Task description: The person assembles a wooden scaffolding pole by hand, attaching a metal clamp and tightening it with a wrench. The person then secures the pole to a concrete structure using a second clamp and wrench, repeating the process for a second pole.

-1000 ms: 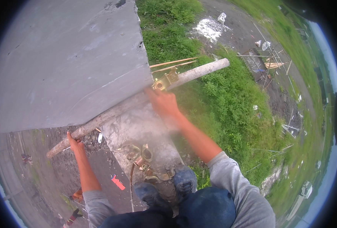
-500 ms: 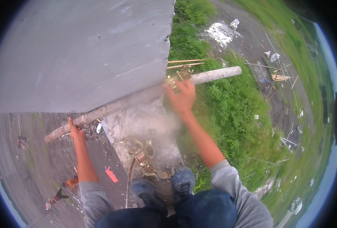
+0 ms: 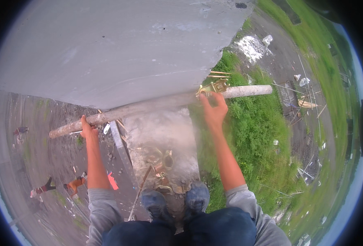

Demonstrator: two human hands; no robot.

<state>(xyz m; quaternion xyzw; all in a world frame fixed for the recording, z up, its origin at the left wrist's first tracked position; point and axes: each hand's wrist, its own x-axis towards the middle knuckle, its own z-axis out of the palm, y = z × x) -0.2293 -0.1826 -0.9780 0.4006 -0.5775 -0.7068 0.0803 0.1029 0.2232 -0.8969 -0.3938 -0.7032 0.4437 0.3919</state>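
A long, dusty scaffold pole [image 3: 148, 107] lies crosswise against the lower edge of a grey concrete face. Near its left end, my left hand [image 3: 88, 128] is wrapped round it, thumb on top. A thin metal piece beside those fingers is too small to name. My right hand [image 3: 215, 110] grips a brass-coloured scaffold clamp [image 3: 216, 87] that sits on the pole towards its right end; part of the clamp is hidden by the fingers. More metal clamps [image 3: 165, 162] lie on the narrow concrete ledge [image 3: 177, 129] in front of my boots.
The smooth concrete face [image 3: 107, 53] fills the upper left. Far below the ledge lie green weeds [image 3: 249, 127] on the right and dark ground on the left, where people [image 3: 75, 185] stand. A rusty rod [image 3: 139, 192] leans beside my left boot [image 3: 155, 203].
The view has shifted, and the pole now lies more level. My right hand and the clamp appear farther right. My left hand still holds the pole near its left end.
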